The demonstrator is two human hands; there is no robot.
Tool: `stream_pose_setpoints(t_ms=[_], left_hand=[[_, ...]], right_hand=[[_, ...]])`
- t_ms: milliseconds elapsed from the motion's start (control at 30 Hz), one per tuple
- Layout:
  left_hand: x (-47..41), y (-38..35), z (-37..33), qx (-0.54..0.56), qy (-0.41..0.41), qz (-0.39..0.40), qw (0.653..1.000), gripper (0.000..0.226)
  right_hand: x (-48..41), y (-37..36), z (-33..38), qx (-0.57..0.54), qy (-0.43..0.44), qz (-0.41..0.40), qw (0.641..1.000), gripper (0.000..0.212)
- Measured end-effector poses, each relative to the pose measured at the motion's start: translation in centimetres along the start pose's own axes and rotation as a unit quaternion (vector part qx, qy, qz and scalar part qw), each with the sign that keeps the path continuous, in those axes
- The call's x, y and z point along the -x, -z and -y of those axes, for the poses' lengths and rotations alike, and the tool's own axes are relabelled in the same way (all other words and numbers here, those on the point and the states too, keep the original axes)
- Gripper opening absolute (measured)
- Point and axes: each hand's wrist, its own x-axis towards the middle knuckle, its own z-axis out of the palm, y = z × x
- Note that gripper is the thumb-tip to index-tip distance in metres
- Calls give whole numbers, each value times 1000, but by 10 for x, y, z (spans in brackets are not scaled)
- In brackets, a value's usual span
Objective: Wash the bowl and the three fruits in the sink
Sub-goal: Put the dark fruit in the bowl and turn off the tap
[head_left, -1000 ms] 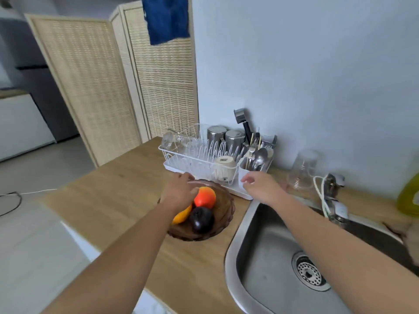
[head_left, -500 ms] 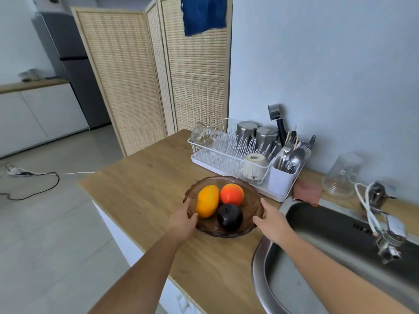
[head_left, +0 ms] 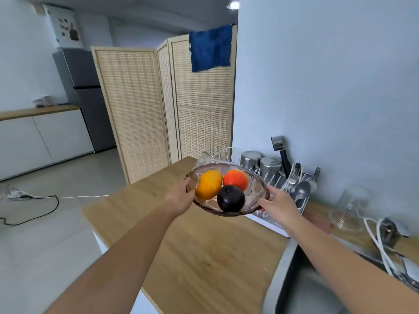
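Head view:
Bowl [head_left: 257, 189]: brownish glass, held up above the wooden desk [head_left: 204, 245], in front of the dish rack [head_left: 272, 175]; whether its base touches anything cannot be told, but it appears clear of the desk top.
Left hand [head_left: 180, 197]: at the bowl's left rim, thumb over the edge, grip clamped on the bowl.
Right hand [head_left: 280, 203]: at the bowl's right rim, fingers wrapped under and around the edge, grip clamped on the bowl.
Yellow fruit [head_left: 208, 184]: oval, lying in the left part of the bowl, just beside the left thumb.
Orange-red fruit [head_left: 235, 179]: round, at the far side of the bowl, touching or just beside the yellow one.
Dark fruit [head_left: 230, 198]: round, nearly black, at the near side of the bowl, in front of the other two.
Sink [head_left: 301, 291]: steel basin at lower right, let into the desk, below and to the right of the bowl.
Tap [head_left: 391, 232]: behind the sink, with a white cord looped around it.
Glass jar [head_left: 349, 209]: clear, upside down on the desk between the rack and the tap.
Folding screen [head_left: 158, 109]: woven, beyond the desk's far end, a blue cloth [head_left: 210, 51] hung over its top.
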Motion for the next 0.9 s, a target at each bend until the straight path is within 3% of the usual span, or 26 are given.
stream_pose_setpoints(t_ms=[67,167,233,367,633,900], left_hand=[[-16,9,-14,-18,-22,-3,1000,43],[-53,14,-24,-129,-76,-32,988,36],[-74,13,-31,-166,-92,-33,981,50],[-111,-7,-50,-152,-91,38,983,40],[-171,-67,-31,-13,-72,98,993,55],[-190,-92,-20,52,-58,131,988,68]], right_hand=[[-17,7,10,15,8,-21,1000,37],[-46,17,19,26,-2,-45,999,40],[-63,21,22,33,-16,-53,998,35],[-99,24,13,53,-20,-77,995,45],[-123,17,-13,126,-68,-127,981,47],[-141,19,-29,231,-137,-108,957,56]])
